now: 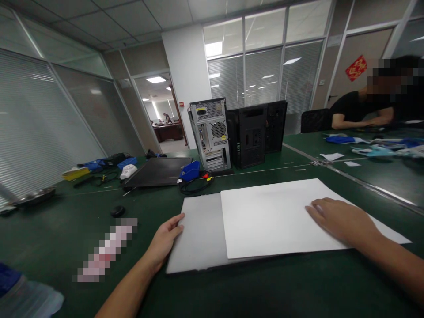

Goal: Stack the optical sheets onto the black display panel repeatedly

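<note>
A flat grey panel [202, 234] with a thin dark border lies on the green table in front of me. A white sheet [265, 221] covers its middle and right part and reaches past its right end. My left hand [167, 238] pinches the panel's left edge, with the thumb near the upper face and some fingers hidden beneath. My right hand [341, 221] rests palm down on the right part of the white sheet, fingers lying along it and holding nothing that I can see.
Behind the panel stand an open computer case [212, 137] and a black case [250, 137]. Left of them are a dark flat screen [159, 171], a blue bin [190, 171] and cables. A small black round object [118, 211] lies left. At the right sits another person [351, 110], near gloves.
</note>
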Motion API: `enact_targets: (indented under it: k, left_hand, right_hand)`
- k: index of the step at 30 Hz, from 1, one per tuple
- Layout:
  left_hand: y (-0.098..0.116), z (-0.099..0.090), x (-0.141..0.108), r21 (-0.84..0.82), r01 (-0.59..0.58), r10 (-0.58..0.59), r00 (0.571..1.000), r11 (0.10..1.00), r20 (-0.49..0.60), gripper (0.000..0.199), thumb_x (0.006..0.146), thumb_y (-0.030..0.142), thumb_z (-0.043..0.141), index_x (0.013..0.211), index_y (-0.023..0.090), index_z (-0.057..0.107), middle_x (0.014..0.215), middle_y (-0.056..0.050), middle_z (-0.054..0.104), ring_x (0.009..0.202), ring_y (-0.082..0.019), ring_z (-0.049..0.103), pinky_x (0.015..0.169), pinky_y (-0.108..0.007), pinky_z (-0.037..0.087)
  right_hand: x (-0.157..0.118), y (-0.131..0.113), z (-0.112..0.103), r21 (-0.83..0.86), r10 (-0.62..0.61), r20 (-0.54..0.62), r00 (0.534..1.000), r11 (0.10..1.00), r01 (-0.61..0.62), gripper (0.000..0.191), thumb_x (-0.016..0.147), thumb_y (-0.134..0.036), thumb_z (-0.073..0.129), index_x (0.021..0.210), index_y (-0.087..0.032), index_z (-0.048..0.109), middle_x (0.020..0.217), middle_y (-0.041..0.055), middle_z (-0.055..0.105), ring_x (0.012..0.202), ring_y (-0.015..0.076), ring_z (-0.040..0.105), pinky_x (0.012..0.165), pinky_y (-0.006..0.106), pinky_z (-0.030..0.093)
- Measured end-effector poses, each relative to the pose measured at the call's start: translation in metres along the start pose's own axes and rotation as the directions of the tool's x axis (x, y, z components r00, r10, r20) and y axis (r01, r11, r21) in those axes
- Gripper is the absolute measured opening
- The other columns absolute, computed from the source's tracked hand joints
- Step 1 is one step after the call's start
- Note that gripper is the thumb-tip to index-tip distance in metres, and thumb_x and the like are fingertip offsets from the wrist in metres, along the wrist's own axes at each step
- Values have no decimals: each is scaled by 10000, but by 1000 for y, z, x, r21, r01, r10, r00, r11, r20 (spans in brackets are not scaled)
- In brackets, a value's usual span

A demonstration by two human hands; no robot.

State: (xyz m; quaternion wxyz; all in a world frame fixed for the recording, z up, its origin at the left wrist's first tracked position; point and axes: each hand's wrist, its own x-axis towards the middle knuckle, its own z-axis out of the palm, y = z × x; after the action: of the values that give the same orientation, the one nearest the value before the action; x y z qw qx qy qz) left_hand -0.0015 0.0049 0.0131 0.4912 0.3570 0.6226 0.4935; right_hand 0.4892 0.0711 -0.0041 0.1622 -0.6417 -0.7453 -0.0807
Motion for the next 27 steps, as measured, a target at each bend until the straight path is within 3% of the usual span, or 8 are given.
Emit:
enact_targets:
  k: [5,8,14,27]
  left_hand:
    - [4,3,-4,3,-4,4,1000,1000,1,565,742,154,627,1298,174,533,993,-77,721,716,-169,647,696,-284,491]
    - [1,1,-2,7,-38,38,999,999,8,560,741,160,631,1292,173,532,1099,-91,696,747,-167,656,727,-285,488]
    - [-7,-4,4,-43,-115,118,989,992,86,549,717,193,665,1253,175,549,1257,-116,620,859,-192,662,777,-303,483]
    - [-7,-1,5,-122,-63,71,996,991,60,576,715,138,624,1280,163,513,1157,-119,667,752,-167,665,705,-298,490]
  right_hand:
    - [1,-16,3,76,-127,84,988,990,121,543,896,-578,315,1113,-207,648,1135,88,631,1011,268,587,859,473,465]
    - [2,-27,1,130,-212,63,975,971,203,511,906,-551,325,1169,-229,624,1196,54,605,1096,245,542,944,469,420]
    - [2,-33,1,108,-283,135,950,957,269,505,898,-567,337,1201,-269,610,1242,43,577,1123,258,514,925,482,411]
    - [-7,-56,-3,-22,-418,82,905,907,421,440,918,-483,346,1201,-266,603,1197,67,594,1042,252,550,880,461,407]
